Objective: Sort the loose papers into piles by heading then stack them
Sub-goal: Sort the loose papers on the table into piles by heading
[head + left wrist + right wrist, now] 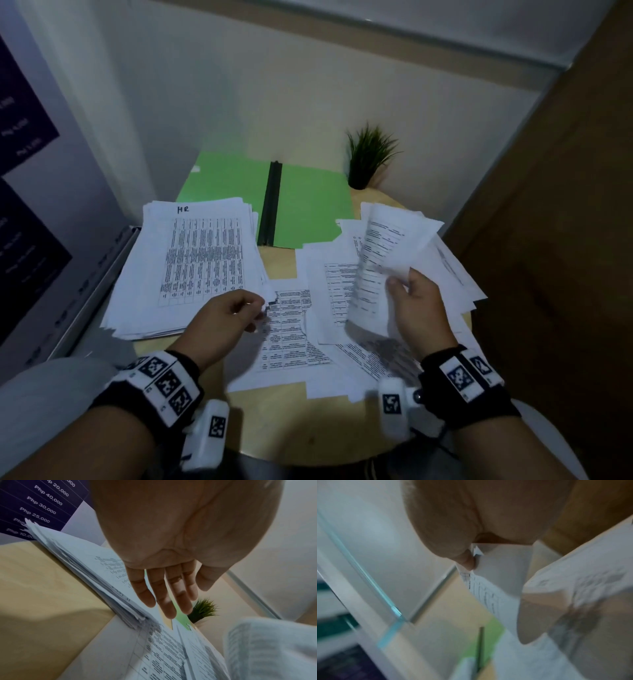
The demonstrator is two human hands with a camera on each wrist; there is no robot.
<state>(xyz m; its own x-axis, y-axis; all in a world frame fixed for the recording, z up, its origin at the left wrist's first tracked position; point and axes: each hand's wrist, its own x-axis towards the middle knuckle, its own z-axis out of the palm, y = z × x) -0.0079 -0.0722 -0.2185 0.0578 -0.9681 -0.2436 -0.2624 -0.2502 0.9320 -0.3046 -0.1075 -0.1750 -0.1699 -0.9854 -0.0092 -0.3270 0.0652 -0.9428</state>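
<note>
**White sheets in the right hand, HR pile at the left**

White printed sheets (pixel 383 260) stand raised above the desk, pinched at their near edge in the grip of the right hand (pixel 419 308), thumb on the side facing the person and fingers curled behind; the right wrist view is blurred but shows the thumb pressed on the paper's corner. The left hand (pixel 226 317) hangs just over the desk with its fingers straight and slightly spread, as the left wrist view shows plainly, holding nothing; its fingertips lie at the near right corner of the thick pile (pixel 191 263) whose top sheet carries the handwritten heading "HR". Whether they touch that corner I cannot tell.

Loose papers (pixel 294 339) lie scattered and overlapping on the near and right part of the round wooden desk (pixel 291 428), under and around the right hand. Beyond them, at the far side, a green folder (pixel 308 205) lies open with a black spine down its middle, the HR pile overlapping its near left corner. A small potted plant (pixel 368 157) stands at the far right, just beside the folder, against the wall.
</note>
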